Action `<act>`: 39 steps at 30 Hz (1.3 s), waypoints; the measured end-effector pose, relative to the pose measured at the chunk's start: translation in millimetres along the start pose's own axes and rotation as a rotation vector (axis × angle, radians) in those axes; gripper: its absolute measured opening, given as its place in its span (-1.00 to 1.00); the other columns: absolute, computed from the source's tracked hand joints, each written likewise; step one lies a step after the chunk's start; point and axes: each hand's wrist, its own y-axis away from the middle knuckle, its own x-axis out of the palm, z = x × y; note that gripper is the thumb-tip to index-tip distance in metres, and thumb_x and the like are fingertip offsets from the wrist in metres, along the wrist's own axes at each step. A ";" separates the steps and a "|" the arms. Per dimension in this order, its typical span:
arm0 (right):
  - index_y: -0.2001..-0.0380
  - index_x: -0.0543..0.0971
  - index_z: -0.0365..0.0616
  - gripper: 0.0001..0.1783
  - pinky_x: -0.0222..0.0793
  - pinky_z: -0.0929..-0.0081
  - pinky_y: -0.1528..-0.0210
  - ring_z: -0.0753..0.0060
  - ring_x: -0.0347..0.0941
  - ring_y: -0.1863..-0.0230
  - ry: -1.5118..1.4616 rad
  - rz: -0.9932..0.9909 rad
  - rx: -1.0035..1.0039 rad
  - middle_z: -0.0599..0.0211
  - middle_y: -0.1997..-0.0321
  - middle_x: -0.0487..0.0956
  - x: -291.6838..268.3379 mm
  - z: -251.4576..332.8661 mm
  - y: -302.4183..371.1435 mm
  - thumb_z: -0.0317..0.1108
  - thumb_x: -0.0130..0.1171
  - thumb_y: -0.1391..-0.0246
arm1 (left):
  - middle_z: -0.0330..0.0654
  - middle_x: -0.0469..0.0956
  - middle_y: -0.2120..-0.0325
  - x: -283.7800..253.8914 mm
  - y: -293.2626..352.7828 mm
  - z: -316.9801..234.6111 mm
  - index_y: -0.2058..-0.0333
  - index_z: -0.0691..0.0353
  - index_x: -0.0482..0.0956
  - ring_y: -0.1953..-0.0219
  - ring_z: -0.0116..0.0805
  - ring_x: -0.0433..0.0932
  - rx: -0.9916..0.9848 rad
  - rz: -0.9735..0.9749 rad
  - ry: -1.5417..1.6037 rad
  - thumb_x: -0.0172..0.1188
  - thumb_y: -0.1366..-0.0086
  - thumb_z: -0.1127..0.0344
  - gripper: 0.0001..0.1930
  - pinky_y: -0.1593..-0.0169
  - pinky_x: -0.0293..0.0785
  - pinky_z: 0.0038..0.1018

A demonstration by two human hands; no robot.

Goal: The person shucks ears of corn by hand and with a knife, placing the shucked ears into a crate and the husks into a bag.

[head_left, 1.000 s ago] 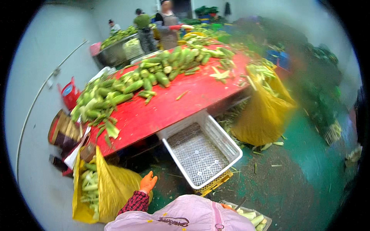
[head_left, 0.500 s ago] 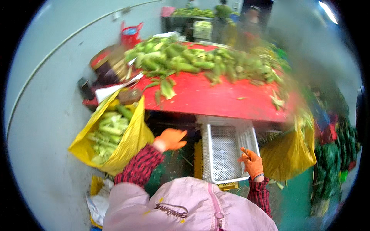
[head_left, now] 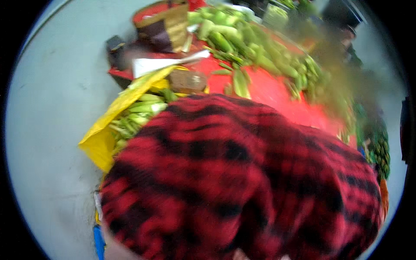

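Note:
A raised arm in a red and black checked sleeve (head_left: 225, 164) fills the middle and lower part of the view, very near and blurred. It hides whatever lies behind it, and I cannot tell which arm it is. No fingers of my left hand or my right hand show. At the sleeve's right edge is a thin orange strip (head_left: 384, 199), too little to tell whether it is a glove. Beyond the sleeve, green corn cobs (head_left: 221, 41) in their husks are heaped on the red table (head_left: 271, 89).
A yellow sack (head_left: 97, 143) with green husks stands left of the table, beside the pale wall (head_left: 52, 130). A brown block-like thing (head_left: 187, 81), a white sheet (head_left: 156, 65) and a brown and tan bag (head_left: 164, 32) are at the table's left end. A person (head_left: 349, 39) is at far right.
Both orange-gloved hands have left the area in front of the table, and a checked sleeve now covers it. The white crate is hidden. The view has turned and shifted left.

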 end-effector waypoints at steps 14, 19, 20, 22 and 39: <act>-0.13 0.55 -0.03 -0.55 0.29 0.68 0.60 0.73 0.37 0.57 -0.314 0.035 0.032 0.46 0.34 0.69 11.3 23.1 -77.3 -0.10 0.19 -0.24 | 0.00 0.52 0.31 15.0 43.3 19.5 0.03 0.29 0.47 0.22 -0.06 0.54 0.031 -0.140 0.075 0.21 -0.12 0.15 -0.53 0.15 0.46 -0.22; -0.12 0.54 -0.12 -0.50 0.35 0.63 0.62 0.70 0.47 0.53 -0.426 -0.174 -0.116 0.42 0.28 0.69 -69.1 3.8 -200.3 -0.22 0.26 -0.13 | 0.00 0.51 0.26 78.2 92.2 97.9 -0.07 0.29 0.42 0.21 -0.06 0.53 -0.244 -0.256 0.194 0.22 -0.14 0.14 -0.45 0.13 0.46 -0.22; -0.13 0.53 -0.14 -0.48 0.36 0.63 0.62 0.70 0.48 0.52 -0.435 -0.247 -0.126 0.39 0.26 0.69 -80.1 -9.3 -226.7 -0.20 0.28 -0.10 | 0.01 0.52 0.21 96.3 100.3 115.3 -0.15 0.29 0.37 0.20 -0.04 0.53 -0.292 -0.269 0.214 0.23 -0.16 0.12 -0.39 0.12 0.46 -0.21; -0.12 0.54 -0.14 -0.43 0.45 0.52 0.50 0.55 0.56 0.43 -0.331 -0.368 -0.148 0.31 0.21 0.70 -124.4 -8.9 -289.0 -0.13 0.31 -0.06 | 0.07 0.57 0.15 126.3 111.3 127.7 -0.24 0.29 0.31 0.13 0.00 0.56 -0.646 -0.115 0.252 0.15 -0.26 0.07 -0.36 0.07 0.47 -0.20; -0.22 0.23 -0.15 -0.31 0.53 0.06 0.26 -0.09 0.61 0.25 0.763 -0.513 -0.413 0.02 -0.14 0.48 -211.0 69.0 -568.1 -0.36 0.13 0.04 | -0.06 0.60 0.03 211.0 136.1 85.7 -0.27 0.13 0.34 0.02 -0.14 0.59 -1.346 -0.217 0.628 0.20 -0.28 0.07 -0.38 0.02 0.50 -0.35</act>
